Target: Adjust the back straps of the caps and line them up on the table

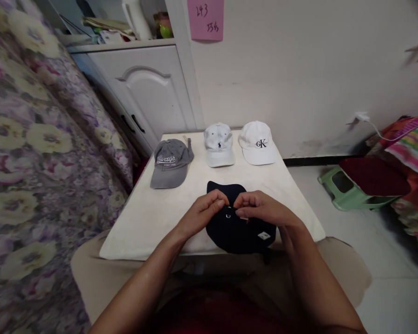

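Note:
A dark navy cap [237, 227] lies on the near edge of a small white table [146, 218], with a small white label near its lower right. My left hand [204, 211] and my right hand [261, 207] both rest on top of the cap, fingers curled and pinching its fabric close together near the crown's eyelet. Beyond it sits a row of three caps: a grey cap [170, 163] with lettering at the left, a pale blue-white cap [218, 144] in the middle, and a white cap [258, 143] with a black logo at the right.
A floral bedspread [38, 153] fills the left side. A white cabinet [142, 93] stands behind the table against the wall. A green plastic stool [348, 190] and colourful bedding [411, 153] lie at the right. A pink note [206, 19] hangs on the wall.

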A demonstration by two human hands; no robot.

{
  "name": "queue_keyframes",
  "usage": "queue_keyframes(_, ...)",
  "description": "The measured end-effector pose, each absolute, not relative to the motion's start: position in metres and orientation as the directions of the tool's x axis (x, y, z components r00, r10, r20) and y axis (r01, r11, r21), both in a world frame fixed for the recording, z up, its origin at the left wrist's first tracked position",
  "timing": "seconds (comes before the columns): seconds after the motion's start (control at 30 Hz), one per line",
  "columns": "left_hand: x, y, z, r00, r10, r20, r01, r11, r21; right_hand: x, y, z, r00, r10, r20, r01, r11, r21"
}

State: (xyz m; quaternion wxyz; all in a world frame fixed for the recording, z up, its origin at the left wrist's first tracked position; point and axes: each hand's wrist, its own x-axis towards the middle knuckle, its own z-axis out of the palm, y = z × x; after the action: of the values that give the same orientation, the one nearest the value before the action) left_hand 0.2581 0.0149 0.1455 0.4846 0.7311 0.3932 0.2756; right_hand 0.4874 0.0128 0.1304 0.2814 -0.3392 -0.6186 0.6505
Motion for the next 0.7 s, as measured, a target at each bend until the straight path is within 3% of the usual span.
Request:
queue_keyframes(0.23, 0.258, 0.023, 0.169, 0.539, 0.84, 0.058, 0.369, -0.297, 0.881, 0.477, 0.01, 0.127, -0.589, 0.808, -0.024, -0.089, -0.094, -0.992)
queue_keyframes(0.53, 0.24, 0.018, 0.15, 0.575, 0.818, -0.02, 0.477, -0.316, 0.82, 0.478, 0.016, 0.118, -0.584, 0.81, -0.052, -0.047, -0.097, -0.994)
queue_keyframes(0.7, 0.241, 0.009, 0.148, 0.618, 0.772, 0.146, 0.448, -0.499, 0.742, 0.478, 0.018, 0.116, -0.581, 0.814, -0.029, -0.098, -0.106, -0.99)
